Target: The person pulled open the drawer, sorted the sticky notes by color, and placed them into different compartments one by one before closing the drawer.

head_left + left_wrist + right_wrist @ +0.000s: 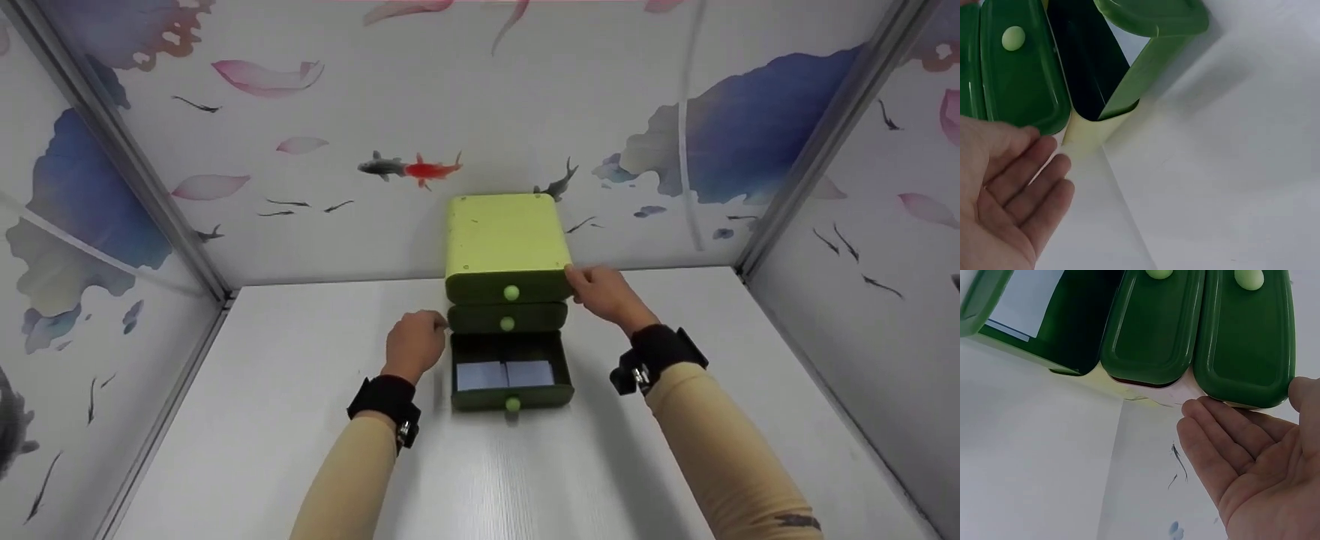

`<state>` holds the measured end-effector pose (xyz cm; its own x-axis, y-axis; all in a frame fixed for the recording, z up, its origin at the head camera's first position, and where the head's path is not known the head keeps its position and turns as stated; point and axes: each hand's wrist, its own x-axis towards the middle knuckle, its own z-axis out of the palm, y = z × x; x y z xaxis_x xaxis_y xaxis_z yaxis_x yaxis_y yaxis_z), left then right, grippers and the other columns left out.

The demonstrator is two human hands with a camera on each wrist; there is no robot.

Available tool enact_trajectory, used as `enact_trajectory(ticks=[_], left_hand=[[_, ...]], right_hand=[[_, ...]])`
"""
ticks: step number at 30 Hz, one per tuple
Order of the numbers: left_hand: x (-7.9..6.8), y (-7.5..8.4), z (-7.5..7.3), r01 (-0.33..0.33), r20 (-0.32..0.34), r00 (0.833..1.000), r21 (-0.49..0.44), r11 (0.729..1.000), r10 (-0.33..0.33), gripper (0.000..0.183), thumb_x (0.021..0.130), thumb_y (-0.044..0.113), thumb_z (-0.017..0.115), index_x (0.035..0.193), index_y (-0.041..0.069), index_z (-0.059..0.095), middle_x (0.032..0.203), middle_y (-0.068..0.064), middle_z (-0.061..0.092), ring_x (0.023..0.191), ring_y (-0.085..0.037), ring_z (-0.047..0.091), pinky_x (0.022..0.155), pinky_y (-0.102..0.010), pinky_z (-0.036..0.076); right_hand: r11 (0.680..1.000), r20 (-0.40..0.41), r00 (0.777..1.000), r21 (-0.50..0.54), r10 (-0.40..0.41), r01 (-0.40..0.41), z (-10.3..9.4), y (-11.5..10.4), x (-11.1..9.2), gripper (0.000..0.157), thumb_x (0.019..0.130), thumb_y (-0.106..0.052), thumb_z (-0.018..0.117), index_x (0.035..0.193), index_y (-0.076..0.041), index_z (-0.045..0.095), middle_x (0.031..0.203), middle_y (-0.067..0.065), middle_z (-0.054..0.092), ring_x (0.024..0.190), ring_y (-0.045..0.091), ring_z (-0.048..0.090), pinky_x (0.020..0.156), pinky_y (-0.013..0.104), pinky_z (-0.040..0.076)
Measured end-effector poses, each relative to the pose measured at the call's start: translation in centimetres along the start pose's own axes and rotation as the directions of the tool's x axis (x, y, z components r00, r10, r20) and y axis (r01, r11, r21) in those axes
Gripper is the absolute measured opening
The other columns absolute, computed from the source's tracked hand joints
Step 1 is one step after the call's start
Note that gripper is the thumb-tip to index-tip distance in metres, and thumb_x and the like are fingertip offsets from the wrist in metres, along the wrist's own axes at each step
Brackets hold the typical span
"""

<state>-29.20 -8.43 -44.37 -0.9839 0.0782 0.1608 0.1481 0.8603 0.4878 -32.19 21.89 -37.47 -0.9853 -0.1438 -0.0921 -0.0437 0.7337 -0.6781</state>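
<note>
A small drawer cabinet [506, 232] with a yellow-green top and dark green drawer fronts stands against the back wall. Its bottom drawer [512, 397] is pulled out and holds two white paper-like stacks [480, 375] side by side. The middle drawer [1151, 332] shows a narrow dark gap along its edge; the top drawer [1247, 337] sits flush. My left hand [415, 345] is at the cabinet's left side, fingers loosely bent, fingertips right at the middle drawer's end. On the right, my right hand [1258, 467] rests its extended fingers along the cabinet's side, thumb by the top drawer's corner.
The cabinet stands at the back of a white table [300, 420]. White panels printed with fish and petals enclose it, the back panel [337, 225] close behind. Round pale knobs [512, 405] stick out from the drawer fronts.
</note>
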Motion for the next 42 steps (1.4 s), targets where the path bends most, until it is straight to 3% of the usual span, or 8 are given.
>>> enact_trajectory(ticks=[4,9,14,18,21,27,33,42], left_hand=[[0.1,-0.3,0.7,0.063,-0.072,0.995,-0.106,0.992,-0.071,0.025,0.098,0.014,0.054,0.115,0.007,0.071,0.105,-0.011,0.074,0.086,-0.028,0.07,0.075,-0.042,0.055],[0.8,-0.1,1.0,0.08,-0.056,0.994,-0.261,0.962,-0.098,0.035,0.102,0.018,0.047,0.133,0.006,0.059,0.119,-0.014,0.069,0.097,-0.027,0.069,0.085,-0.042,0.053],[1.4,0.1,1.0,0.071,-0.073,0.993,-0.296,0.953,-0.097,0.039,0.103,0.02,0.045,0.14,0.007,0.052,0.129,-0.017,0.064,0.11,-0.028,0.066,0.091,-0.043,0.052],[1.8,0.2,0.9,0.047,-0.108,0.991,-0.294,0.955,-0.082,0.036,0.104,0.02,0.043,0.135,0.009,0.057,0.1,-0.013,0.071,0.082,-0.021,0.066,0.076,-0.036,0.052],[2.1,0.1,1.0,0.04,-0.124,0.989,-0.302,0.953,-0.081,0.032,0.104,0.021,0.04,0.123,0.011,0.064,0.075,-0.005,0.062,0.064,-0.015,0.052,0.064,-0.03,0.043],[2.1,0.1,1.3,0.047,-0.129,0.987,-0.359,0.932,-0.1,0.031,0.104,0.022,0.042,0.117,0.012,0.068,0.072,-0.004,0.058,0.062,-0.015,0.05,0.059,-0.028,0.039],[2.1,0.4,1.5,0.079,-0.114,0.984,-0.403,0.912,-0.136,0.033,0.103,0.023,0.045,0.125,0.01,0.067,0.084,-0.007,0.069,0.065,-0.015,0.059,0.059,-0.025,0.042],[2.2,0.6,2.1,0.145,-0.072,0.978,-0.441,0.886,-0.195,0.034,0.1,0.022,0.05,0.126,0.006,0.065,0.112,-0.013,0.071,0.095,-0.025,0.068,0.084,-0.039,0.052]], right_hand=[[1.0,0.003,1.0,0.024,-0.016,0.016,0.7,0.8,-0.2,0.055,0.104,-0.049,0.033,0.106,-0.003,0.064,0.115,0.019,0.065,0.11,0.032,0.062,0.096,0.047,0.047],[0.999,0.01,0.999,0.002,-0.045,0.045,1.2,2.0,-1.0,0.05,0.105,-0.042,0.037,0.123,-0.004,0.064,0.115,0.018,0.069,0.109,0.031,0.064,0.098,0.049,0.047],[0.995,0.08,0.993,0.052,-0.085,0.081,2.7,3.8,-2.7,0.038,0.104,-0.029,0.045,0.125,-0.002,0.062,0.108,0.016,0.072,0.097,0.026,0.069,0.086,0.041,0.054],[0.987,0.19,0.973,0.122,-0.129,0.107,4.9,4.2,-4.5,0.031,0.102,-0.025,0.05,0.116,-0.002,0.066,0.099,0.015,0.073,0.089,0.023,0.07,0.076,0.033,0.056],[0.983,0.284,0.944,0.126,-0.165,0.134,7.2,4.2,-5.8,0.028,0.101,-0.023,0.052,0.108,-0.001,0.069,0.093,0.014,0.073,0.083,0.021,0.069,0.071,0.031,0.055],[0.984,0.378,0.908,0.088,-0.179,0.157,11.7,4.8,-7.5,0.028,0.101,-0.021,0.053,0.1,-0.001,0.073,0.085,0.012,0.072,0.073,0.019,0.066,0.064,0.029,0.052],[0.978,0.355,0.934,0.204,-0.046,-0.03,14.5,5.5,-7.7,0.029,0.099,-0.022,0.055,0.098,0.001,0.073,0.09,0.013,0.073,0.08,0.02,0.069,0.069,0.034,0.057],[0.884,0.339,0.938,0.413,0.074,-0.219,16.6,6.1,-7.5,0.037,0.098,-0.031,0.059,0.1,0.003,0.073,0.092,0.014,0.073,0.079,0.016,0.07,0.073,0.033,0.058]])
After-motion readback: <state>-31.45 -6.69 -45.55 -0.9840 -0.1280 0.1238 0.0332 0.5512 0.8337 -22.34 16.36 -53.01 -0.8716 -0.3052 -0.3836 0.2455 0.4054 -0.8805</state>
